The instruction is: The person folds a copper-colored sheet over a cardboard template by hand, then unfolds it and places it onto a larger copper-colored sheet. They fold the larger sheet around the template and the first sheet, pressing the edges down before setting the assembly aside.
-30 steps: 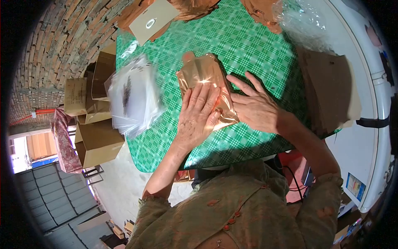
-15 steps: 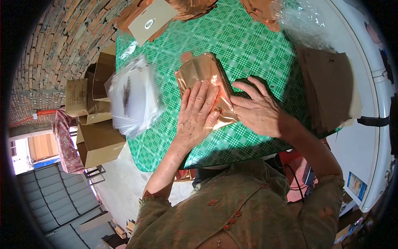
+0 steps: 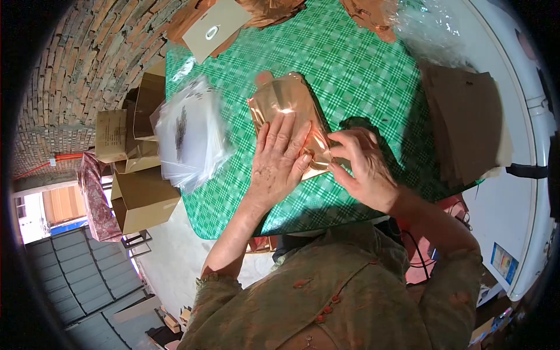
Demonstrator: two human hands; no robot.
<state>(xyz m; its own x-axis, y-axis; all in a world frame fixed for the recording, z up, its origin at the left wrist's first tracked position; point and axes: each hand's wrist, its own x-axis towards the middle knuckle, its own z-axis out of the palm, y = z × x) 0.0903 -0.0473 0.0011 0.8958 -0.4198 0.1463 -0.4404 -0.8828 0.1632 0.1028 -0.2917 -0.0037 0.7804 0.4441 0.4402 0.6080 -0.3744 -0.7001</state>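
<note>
A shiny copper-coloured foil packet [image 3: 284, 96] lies flat on the green checked tablecloth [image 3: 350, 70]. My left hand [image 3: 276, 158] rests palm down across its lower half, fingers stretched out. At the packet's right edge is my right hand [image 3: 364, 169], its fingers bent and its thumb and fingertips near the foil's lower right corner. Whether those fingertips pinch the foil is too small to tell. Left of the packet sits a stack of clear plastic bags [image 3: 189, 137] with dark print.
Open cardboard boxes [image 3: 143, 198] stand beyond the table's left edge. Brown cardboard sheets [image 3: 466, 125] lie at the right, below crumpled clear plastic [image 3: 426, 32]. A beige card [image 3: 216, 29] with a white ring and copper foil [image 3: 274, 10] are at the back.
My right hand has turned and drawn its fingers in, with the thumb now near the packet's lower right corner. My left hand stays in place on the foil.
</note>
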